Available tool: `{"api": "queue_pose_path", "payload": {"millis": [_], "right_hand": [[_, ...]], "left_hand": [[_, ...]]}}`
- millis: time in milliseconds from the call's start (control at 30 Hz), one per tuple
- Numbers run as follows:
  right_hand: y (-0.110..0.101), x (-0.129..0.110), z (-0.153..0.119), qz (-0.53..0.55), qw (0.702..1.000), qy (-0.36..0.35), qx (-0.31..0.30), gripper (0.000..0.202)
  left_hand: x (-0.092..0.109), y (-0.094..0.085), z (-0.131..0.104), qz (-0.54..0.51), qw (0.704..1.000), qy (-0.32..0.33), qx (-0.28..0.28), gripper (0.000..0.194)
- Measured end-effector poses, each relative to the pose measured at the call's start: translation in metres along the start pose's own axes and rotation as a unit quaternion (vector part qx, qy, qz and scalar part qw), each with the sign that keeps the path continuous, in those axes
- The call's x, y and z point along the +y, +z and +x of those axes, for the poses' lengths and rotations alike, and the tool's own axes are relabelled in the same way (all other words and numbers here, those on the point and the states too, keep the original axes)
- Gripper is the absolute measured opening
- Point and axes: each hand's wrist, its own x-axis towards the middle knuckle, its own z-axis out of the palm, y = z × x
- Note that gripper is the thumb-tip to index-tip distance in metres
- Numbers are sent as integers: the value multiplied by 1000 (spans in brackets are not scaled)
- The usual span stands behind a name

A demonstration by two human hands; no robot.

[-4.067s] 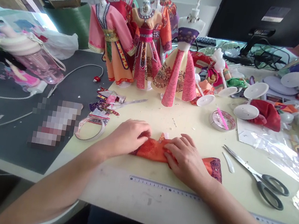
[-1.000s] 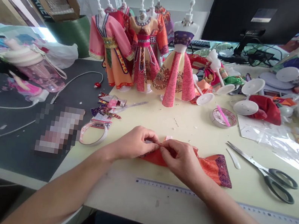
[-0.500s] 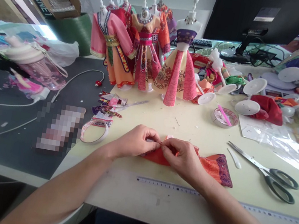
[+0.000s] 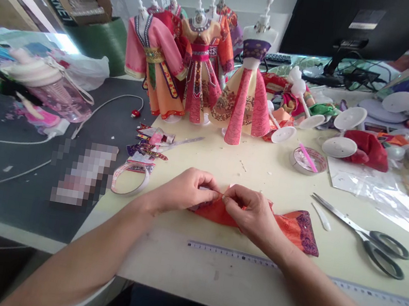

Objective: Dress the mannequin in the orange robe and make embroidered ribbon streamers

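A small orange-red garment (image 4: pixel 290 227) with a purple patterned cuff lies on the pale table, partly under both hands. My left hand (image 4: pixel 188 190) is closed, pinching the garment's upper edge between thumb and forefinger. Close beside it on the right, my right hand (image 4: pixel 250 210) is also closed, its thumb and forefinger pinched at the same edge. The fingertips are a small gap apart. Whether anything tiny is between them is too small to tell. In front of the hands lies a long clear ruler (image 4: pixel 227 252).
Scissors (image 4: pixel 365 235) and a white pointed tool (image 4: pixel 321 217) lie to the right. Left are a tape roll (image 4: pixel 130 178) and fabric strips (image 4: pixel 146 148). Dressed doll forms (image 4: pixel 198 63) stand behind, with a round dish (image 4: pixel 308 161) nearer. A bottle (image 4: pixel 54 86) stands far left.
The fingertips have drawn slightly apart, and more of the orange-red cloth shows between the hands. The camera view has shifted a little.
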Motion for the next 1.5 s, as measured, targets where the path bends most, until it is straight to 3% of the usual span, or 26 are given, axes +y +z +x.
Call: {"api": "queue_pose_path", "payload": {"millis": [300,433,533,567,667,733,767,1033,1233,1367,1500], "right_hand": [[-7,4,0,26,999,27,4,13],[-25,4,5,56,998,0,30,12],[-60,13,12,1,990,-27,135,10],[-75,19,14,-35,975,-41,214,9],[-121,44,19,-194,891,-1,411,13],[-142,60,22,-296,835,72,458,15],[-149,68,23,-311,826,85,463,15],[-148,87,30,-401,836,116,356,23],[-143,84,31,-404,835,111,358,22],[-124,70,33,-362,874,12,325,18],[-87,44,31,-307,926,-124,184,18]], "left_hand": [[0,-5,0,8,1000,-11,22,16],[1,-5,1,4,999,-18,31,20],[1,-6,1,-5,999,-22,32,21],[1,-6,2,-7,999,-21,33,21],[-1,-6,2,-1,999,-12,37,24],[-3,-6,3,10,999,-12,40,26],[-3,-5,3,16,999,-12,41,26],[-1,-7,1,55,997,-2,47,25],[-2,-7,0,71,997,11,30,25],[-1,-7,-2,70,997,9,-10,25],[3,-6,-3,76,997,19,-23,24]]}}
